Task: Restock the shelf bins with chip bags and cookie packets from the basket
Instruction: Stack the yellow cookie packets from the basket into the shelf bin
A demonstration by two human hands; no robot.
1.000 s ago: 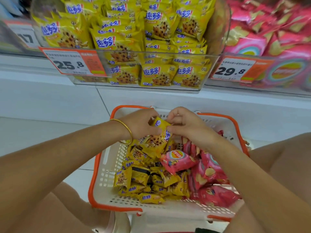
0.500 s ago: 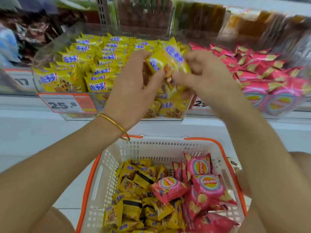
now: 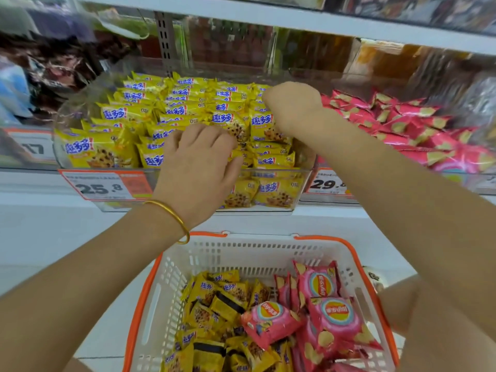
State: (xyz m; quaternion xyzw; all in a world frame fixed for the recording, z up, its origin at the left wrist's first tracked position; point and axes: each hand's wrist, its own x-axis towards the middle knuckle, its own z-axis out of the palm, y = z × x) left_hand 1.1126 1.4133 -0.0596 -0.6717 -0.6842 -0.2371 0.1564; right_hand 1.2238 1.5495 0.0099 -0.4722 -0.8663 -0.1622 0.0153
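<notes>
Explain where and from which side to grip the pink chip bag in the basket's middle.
Probably from above, pinching its puffy middle across the short sides: the pink chip bag lies face up on the pile, uncovered, while the basket walls block sideways reach.

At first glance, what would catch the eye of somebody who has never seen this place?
First the clear bin in the middle of the view, heaped with yellow cookie packets, with the left hand and right hand both reaching into it. Next, the pink chip bags piled to its right, and below, the white basket with an orange rim, holding both kinds.
</notes>
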